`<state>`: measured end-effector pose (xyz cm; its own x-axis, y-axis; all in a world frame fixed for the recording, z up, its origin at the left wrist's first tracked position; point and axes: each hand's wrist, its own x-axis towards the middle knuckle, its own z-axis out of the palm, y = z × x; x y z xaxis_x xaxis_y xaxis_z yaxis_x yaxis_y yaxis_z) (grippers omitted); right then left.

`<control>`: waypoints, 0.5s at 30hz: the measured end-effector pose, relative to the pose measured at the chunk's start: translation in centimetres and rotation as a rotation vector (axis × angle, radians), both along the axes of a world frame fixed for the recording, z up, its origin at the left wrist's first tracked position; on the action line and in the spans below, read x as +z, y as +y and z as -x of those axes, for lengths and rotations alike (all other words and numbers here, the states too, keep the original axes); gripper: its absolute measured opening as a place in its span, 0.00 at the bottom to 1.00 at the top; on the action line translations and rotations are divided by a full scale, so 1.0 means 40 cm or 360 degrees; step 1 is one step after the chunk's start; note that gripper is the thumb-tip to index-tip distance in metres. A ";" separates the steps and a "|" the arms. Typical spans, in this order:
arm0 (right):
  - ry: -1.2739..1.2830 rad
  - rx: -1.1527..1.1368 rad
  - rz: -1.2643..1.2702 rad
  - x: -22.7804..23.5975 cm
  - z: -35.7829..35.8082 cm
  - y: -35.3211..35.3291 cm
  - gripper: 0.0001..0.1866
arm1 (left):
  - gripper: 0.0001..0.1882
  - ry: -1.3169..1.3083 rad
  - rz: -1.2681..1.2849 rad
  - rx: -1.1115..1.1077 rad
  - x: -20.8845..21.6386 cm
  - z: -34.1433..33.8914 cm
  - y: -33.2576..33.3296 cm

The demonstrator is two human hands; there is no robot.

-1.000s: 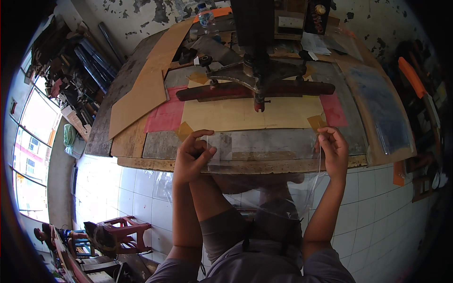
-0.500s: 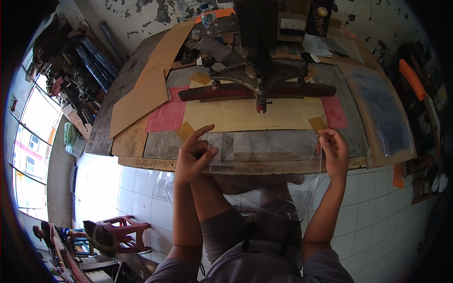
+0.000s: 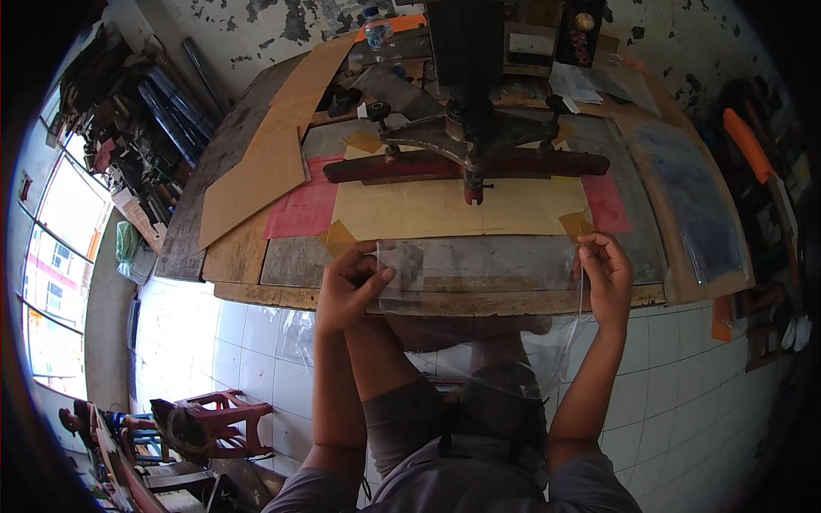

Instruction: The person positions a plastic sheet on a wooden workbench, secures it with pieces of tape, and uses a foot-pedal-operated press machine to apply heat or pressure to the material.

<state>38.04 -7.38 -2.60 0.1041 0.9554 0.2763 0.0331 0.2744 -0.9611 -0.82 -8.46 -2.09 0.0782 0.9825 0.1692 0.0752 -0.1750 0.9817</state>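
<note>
Between my hands hangs a clear plastic sheet (image 3: 487, 299), stretched across the table's front edge and drooping over my lap. My left hand (image 3: 351, 286) is closed on its upper left corner, with the index finger bent in at the edge. On the other side my right hand (image 3: 607, 278) pinches the upper right corner between thumb and fingers. Beyond the sheet lies a yellow sheet (image 3: 410, 215) on the worktable, flanked by pink pieces and held with brown tape (image 3: 575, 226) at its corners. Above it stands a dark metal press head (image 3: 469, 141) with a reddish bar.
Cardboard (image 3: 252, 192) covers the table's left side, and a blue plastic-covered panel (image 3: 697, 201) lies at the right. At the back stand a water bottle (image 3: 376, 32) and papers (image 3: 575, 83). A red stool (image 3: 235, 423) is on the tiled floor at lower left.
My left index finger, raised and pointing away before, has bent down onto the plastic sheet's corner. My right hand has stayed where it was.
</note>
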 end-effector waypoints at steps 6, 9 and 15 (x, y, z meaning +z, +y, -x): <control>-0.0013 0.0001 -0.0007 -0.002 -0.003 0.000 0.08 | 0.17 -0.0073 -0.0075 -0.0006 -0.013 -0.002 0.007; 0.0002 0.0004 -0.0004 -0.002 -0.001 0.000 0.08 | 0.18 -0.0065 -0.0096 -0.0021 -0.014 0.003 0.007; -0.0001 0.0001 -0.0019 -0.003 -0.001 0.000 0.08 | 0.17 -0.0084 -0.0110 -0.0039 -0.013 -0.001 0.008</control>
<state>38.08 -7.37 -2.74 0.1034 0.9521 0.2877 0.0338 0.2857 -0.9577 -0.78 -8.14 -2.60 0.0913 0.9662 0.2412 0.0183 -0.2438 0.9696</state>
